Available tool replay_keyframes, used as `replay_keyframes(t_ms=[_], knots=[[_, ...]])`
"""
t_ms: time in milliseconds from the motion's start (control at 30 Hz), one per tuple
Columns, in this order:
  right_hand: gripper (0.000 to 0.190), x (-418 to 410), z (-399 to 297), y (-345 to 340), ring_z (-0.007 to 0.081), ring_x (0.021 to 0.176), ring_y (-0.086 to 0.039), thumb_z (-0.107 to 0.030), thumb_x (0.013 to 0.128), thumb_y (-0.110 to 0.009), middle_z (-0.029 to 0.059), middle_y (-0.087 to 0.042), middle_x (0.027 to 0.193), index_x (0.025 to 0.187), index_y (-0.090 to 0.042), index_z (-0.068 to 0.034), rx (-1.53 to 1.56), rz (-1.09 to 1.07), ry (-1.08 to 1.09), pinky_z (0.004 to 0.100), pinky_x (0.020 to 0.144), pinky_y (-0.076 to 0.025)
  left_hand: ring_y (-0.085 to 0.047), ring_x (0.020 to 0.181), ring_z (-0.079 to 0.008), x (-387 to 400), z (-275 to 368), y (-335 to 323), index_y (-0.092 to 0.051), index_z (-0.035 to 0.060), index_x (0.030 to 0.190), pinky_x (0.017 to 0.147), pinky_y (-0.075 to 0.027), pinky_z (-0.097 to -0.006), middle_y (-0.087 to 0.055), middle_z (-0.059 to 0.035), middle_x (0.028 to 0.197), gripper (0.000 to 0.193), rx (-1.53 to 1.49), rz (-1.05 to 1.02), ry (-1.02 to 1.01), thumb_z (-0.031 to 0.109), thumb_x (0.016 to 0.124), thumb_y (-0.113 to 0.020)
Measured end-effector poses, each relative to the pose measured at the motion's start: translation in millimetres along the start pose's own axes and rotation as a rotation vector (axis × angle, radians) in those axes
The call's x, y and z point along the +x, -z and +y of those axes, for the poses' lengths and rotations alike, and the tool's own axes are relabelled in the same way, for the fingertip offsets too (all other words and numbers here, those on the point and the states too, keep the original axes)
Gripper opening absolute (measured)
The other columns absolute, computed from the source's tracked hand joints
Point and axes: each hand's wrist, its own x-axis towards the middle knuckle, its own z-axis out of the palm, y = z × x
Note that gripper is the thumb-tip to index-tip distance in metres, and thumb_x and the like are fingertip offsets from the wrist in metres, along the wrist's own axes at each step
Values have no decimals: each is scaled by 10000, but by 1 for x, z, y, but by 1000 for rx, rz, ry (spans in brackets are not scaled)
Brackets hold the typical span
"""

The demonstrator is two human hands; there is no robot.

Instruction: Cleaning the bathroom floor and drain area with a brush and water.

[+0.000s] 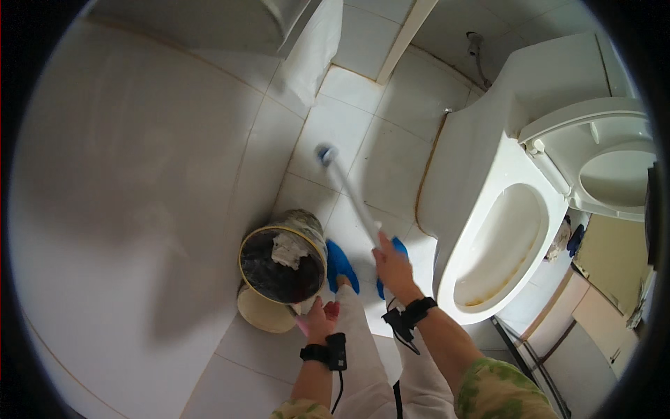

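My right hand (395,264) grips the white handle of a long brush (353,199). Its blue head (326,156) is blurred and is over the white floor tiles ahead of my feet. Lower left, my left hand (318,318) is at the near rim of a round waste bin (246,235), fingers curled against it. The bin has a yellow rim and a black lining, and its mouth leans towards me. Crumpled whitish paper (289,250) lies inside it. Part of my left grip is hidden beside the rim.
To the right stands a white toilet (471,209), lid and seat raised, with brown stains in the bowl. A cream container (266,309) sits by the bin. A white sheet (314,52) hangs at the top. Blue shoe covers (340,264) are on my feet.
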Motion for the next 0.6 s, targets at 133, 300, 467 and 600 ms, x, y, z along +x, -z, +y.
replay_keyframes(t_ms=[133, 300, 467, 600], knots=[[455, 40, -6, 39, 365, 718, -574, -263, 802, -481, 207, -588, 753, 1224, -373, -129, -105, 153, -65, 437, 637, -460, -487, 822, -274, 23, 10, 2, -382, 66, 1127, 784, -456, -407, -441, -144, 906, 402, -194, 63, -47, 289, 825, -526], [479, 31, 0, 39, 365, 725, -571, -251, 790, -494, 199, -591, 803, 1235, -354, -143, -279, 231, -122, 450, 644, -452, -551, 790, -245, 80, 16, 13, -484, 7, 987, 700, -500, -347, -552, -124, 906, 279, -348, -183, -176, 177, 787, -577], [510, -46, 24, 10, 361, 725, -577, -256, 774, -520, 200, -595, 803, 1243, -348, -154, -322, -52, -146, 448, 642, -454, -554, 807, -218, 56, 8, 36, -507, 11, 961, 684, -502, -319, -570, -92, 890, 187, -234, -333, -312, 60, 784, -540], [468, -51, 18, 29, 375, 759, -568, -236, 768, -530, 206, -591, 814, 1209, -404, -147, -200, 37, -116, 454, 668, -449, -552, 844, -204, 32, 7, 55, -464, 45, 1052, 695, -497, -317, -543, -87, 984, 285, -156, -248, -221, 23, 775, -526]])
